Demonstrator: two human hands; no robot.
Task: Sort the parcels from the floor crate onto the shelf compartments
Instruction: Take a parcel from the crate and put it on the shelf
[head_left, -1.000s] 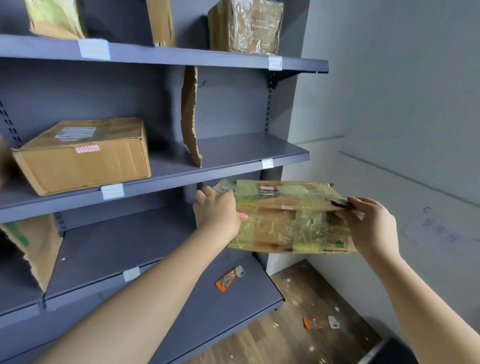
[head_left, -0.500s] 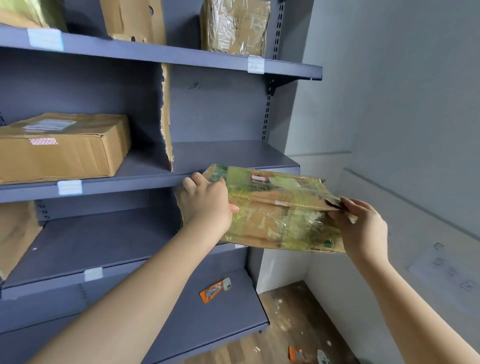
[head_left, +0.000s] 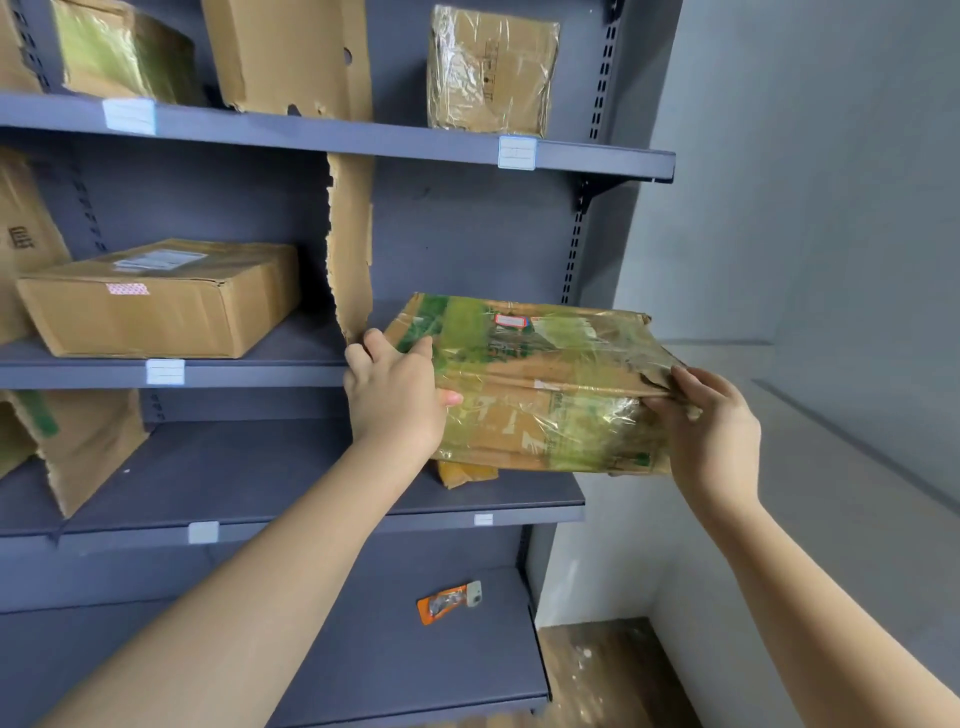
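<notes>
Since last look the film-wrapped green-and-brown cardboard parcel (head_left: 545, 389) has risen from under the grey metal shelf (head_left: 260, 371) lip to the bay at 3 o'clock of the torn cardboard divider (head_left: 350, 244). Grip: left hand (head_left: 395, 395) curls round its 9 o'clock end, right hand (head_left: 706, 431) pinches the 3 o'clock corner; likely just a slide-in left.

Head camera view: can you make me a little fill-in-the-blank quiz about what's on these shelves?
The left hand and right hand hold the parcel to the ____ of the cardboard divider. The brown box sits on the divider's ____ side. The orange item lies on the ____ shelf.
Missing words: right, left, bottom.
</notes>
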